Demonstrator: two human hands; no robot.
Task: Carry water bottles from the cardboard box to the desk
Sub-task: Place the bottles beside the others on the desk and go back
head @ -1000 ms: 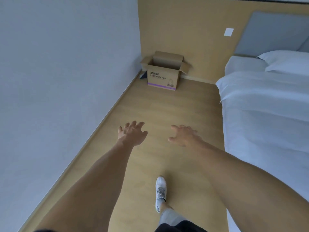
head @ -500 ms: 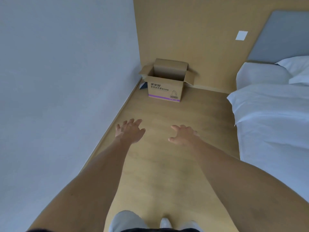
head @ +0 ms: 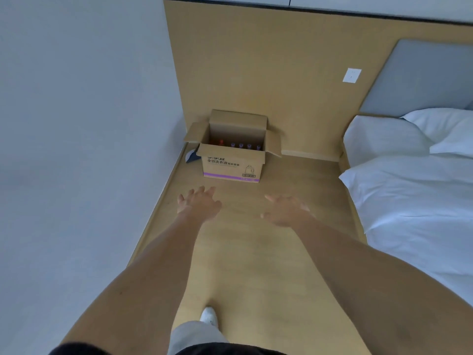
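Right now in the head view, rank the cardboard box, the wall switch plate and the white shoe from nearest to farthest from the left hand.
Measured from the left hand:
1. Cardboard box, on the floor just ahead, by the corner.
2. White shoe, back under the person.
3. Wall switch plate, up on the wood panel, far right.

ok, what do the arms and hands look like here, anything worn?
Both forearms are bare right down to the left hand and right hand: no gloves, watch or rings visible. A dark sleeve edge shows at the bottom of the frame on the left arm. No markings that I can make out.
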